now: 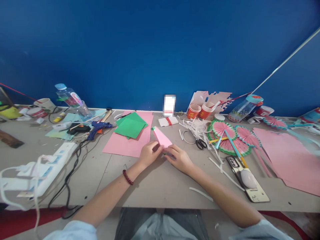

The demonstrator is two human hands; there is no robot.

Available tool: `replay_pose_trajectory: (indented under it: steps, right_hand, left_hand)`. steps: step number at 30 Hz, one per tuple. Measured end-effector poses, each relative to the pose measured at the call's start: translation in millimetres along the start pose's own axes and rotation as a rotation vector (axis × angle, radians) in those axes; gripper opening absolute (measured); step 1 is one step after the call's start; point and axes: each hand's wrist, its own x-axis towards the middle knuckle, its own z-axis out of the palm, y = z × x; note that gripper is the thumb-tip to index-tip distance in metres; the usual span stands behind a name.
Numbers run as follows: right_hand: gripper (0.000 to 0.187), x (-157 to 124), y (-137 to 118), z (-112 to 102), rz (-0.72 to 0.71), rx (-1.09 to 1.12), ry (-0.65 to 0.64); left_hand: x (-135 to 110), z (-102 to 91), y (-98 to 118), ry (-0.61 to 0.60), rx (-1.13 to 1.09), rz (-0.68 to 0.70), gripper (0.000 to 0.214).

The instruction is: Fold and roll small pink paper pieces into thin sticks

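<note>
A folded piece of pink paper [163,137] with a green tip is between my hands, above the middle of the table. My left hand [150,152] pinches its near left edge, thumb and fingers closed. My right hand [180,158] grips the near right corner, fingers bent around it. A bit of green shows under the fingertips; the rest of that end is hidden by them. Behind my left hand, green paper sheets [131,125] lie on a larger pink sheet [125,145]. Black-handled scissors [201,144] rest beyond my right hand.
Pleated watermelon-pattern fans [223,130], white paper strips [197,128] and a phone [257,195] with a mouse [248,179] on it lie right. Red paper cups [194,111] stand behind. Left are a blue glue gun [98,128], a tilted bottle [73,100] and a power strip [56,168] with cables.
</note>
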Motion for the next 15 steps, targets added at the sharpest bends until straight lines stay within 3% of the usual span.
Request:
replay_pose_trajectory:
  steps: [4,7,10,12,15]
  right_hand:
    - [0.026,1.0,-2.5,-2.0,-0.092,-0.077,-0.021]
    - [0.023,1.6,-1.9,-6.4,-0.132,-0.161,0.127]
    - [0.017,-1.6,2.4,-9.2,-0.116,-0.259,0.284]
    - [0.013,-5.8,7.1,-9.5,-0.098,-0.315,0.33]
    - [0.013,-11.7,13.2,-9.6,-0.087,-0.372,0.269]
  left_hand:
    - [0.4,-2.6,-2.9,0.077,0.022,0.071,0.026]
    - [1.9,-7.2,-4.0,0.248,0.077,0.266,0.02]
    - [4.0,-12.7,-6.8,0.384,0.271,0.454,0.023]
    - [5.3,-15.6,-9.5,0.394,0.428,0.531,0.029]
    - [6.9,-16.5,-13.9,0.387,0.579,0.585,0.033]
